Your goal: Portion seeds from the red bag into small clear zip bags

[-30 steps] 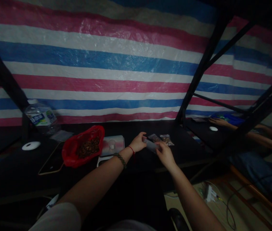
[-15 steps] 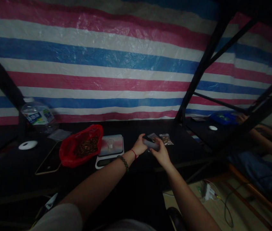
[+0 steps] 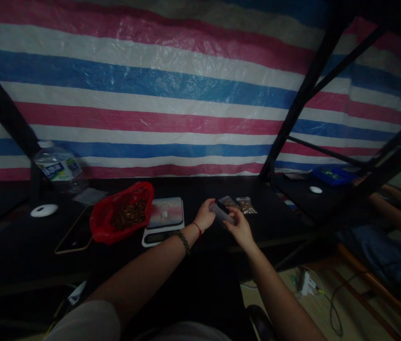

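Grips the left end of a translucent plastic bag (image 3: 222, 213) in the left hand (image 3: 205, 215), with fingers curled closed upon it. Pinches the right end of the same bag between thumb and fingers of the right hand (image 3: 240, 228) (too dim to tell the state of the bag's mouth). Holds the bag over a black table (image 3: 203, 187), just in front of a first filled bag (image 3: 229, 202) and near a second filled bag (image 3: 246, 205). Includes, left of the left hand, a digital scale (image 3: 174, 216) with a small clear cup (image 3: 165, 211) on its plate. Includes, just beside the scale, a red plastic bag (image 3: 101, 222) containing brown pieces (image 3: 131, 214), then a phone (image 3: 74, 233) lying flat. Shows a clear bottle (image 3: 60, 169) upright at far left, near a white rounded device (image 3: 44, 210). Shows a co-worker's forearm (image 3: 395, 212) at far right, near a blue tray (image 3: 340, 180).
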Demonstrator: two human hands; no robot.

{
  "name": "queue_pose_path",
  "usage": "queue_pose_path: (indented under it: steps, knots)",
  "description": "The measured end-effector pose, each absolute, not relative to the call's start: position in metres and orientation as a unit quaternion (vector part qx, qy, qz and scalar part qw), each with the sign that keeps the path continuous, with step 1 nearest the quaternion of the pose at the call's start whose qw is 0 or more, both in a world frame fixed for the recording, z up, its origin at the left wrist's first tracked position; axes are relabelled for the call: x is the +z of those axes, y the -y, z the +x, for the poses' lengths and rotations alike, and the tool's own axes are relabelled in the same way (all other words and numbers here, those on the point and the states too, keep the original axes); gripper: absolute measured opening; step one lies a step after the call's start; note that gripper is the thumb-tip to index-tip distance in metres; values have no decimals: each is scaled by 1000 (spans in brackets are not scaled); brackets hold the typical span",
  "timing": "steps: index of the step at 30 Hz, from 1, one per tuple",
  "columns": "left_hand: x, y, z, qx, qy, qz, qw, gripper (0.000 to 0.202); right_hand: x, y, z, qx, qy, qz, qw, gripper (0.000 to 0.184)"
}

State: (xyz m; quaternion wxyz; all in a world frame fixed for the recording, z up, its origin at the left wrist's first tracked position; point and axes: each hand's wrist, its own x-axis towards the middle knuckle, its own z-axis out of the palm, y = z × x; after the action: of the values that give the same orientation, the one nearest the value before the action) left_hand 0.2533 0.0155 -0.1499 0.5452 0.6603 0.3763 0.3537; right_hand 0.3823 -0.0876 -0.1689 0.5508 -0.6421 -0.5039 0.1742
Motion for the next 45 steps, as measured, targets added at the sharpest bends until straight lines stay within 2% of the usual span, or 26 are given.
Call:
queue_pose_path:
  steps: [4, 8, 16, 21, 26, 28, 31, 33, 38, 42, 45]
  knots:
    - [-148, -14, 256, 343, -373, 650, 566, 73, -168, 87, 381, 187, 517, -621, 558, 52]
    - [-145, -18, 257, 331, -380, 647, 572, 67, -163, 89, 385, 195, 552, -614, 530, 34]
    - [-143, -28, 251, 380, -456, 617, 516, 25, -165, 90, 392, 198, 558, -619, 515, 26]
    - [-145, -25, 249, 362, -438, 636, 523, 11, -164, 90, 391, 196, 559, -622, 512, 28]
    - [-147, -23, 252, 334, -408, 645, 553, 19, -164, 91, 390, 189, 542, -630, 523, 32]
    - [-147, -24, 252, 336, -402, 645, 557, 32, -164, 90, 390, 194, 542, -629, 523, 32]
    - [-147, -23, 250, 334, -376, 654, 565, 63, -165, 90, 390, 198, 549, -624, 520, 33]
    - [-147, -20, 250, 321, -347, 665, 579, 75, -164, 90, 390, 188, 553, -625, 517, 34]
    - [-148, -11, 255, 293, -307, 689, 587, 63, -158, 92, 389, 162, 565, -628, 510, 33]
    - [-148, -8, 255, 290, -306, 705, 570, 63, -157, 94, 390, 179, 567, -613, 520, 32]
    - [-145, -10, 251, 284, -306, 718, 557, 54, -158, 95, 391, 209, 563, -599, 530, 27]
